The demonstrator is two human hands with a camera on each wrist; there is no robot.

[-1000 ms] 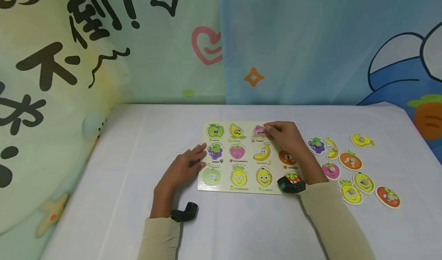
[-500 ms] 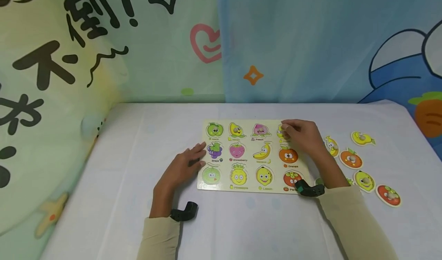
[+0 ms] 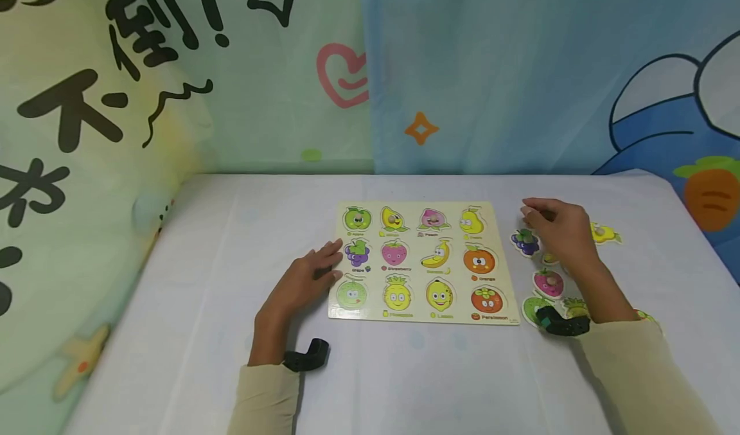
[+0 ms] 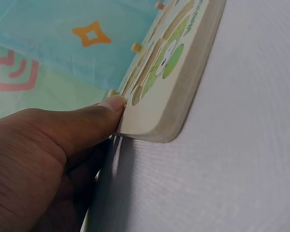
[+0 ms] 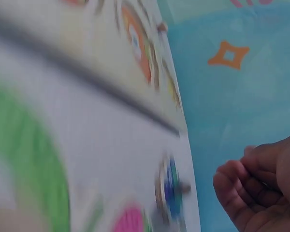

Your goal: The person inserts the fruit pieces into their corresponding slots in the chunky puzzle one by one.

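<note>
A cream wooden fruit puzzle board lies on the table, with rows of printed fruit. Small wooden knobs stand up along its far side in the left wrist view. My left hand rests against the board's left edge, the thumb touching it near a corner. My right hand is over the loose pieces right of the board, fingers loosely curled with nothing between them. Beside and below it lie a grape piece, a strawberry piece and a pear piece.
A green round piece and a pineapple piece lie near the right wrist, partly covered. The right sleeve and forearm hide other pieces. White cloth covers the table, and a printed curtain hangs behind it.
My right hand has moved right, from the peach spot past the pear spot and off the board to above the loose pieces. The left hand stays at the board's left edge.
</note>
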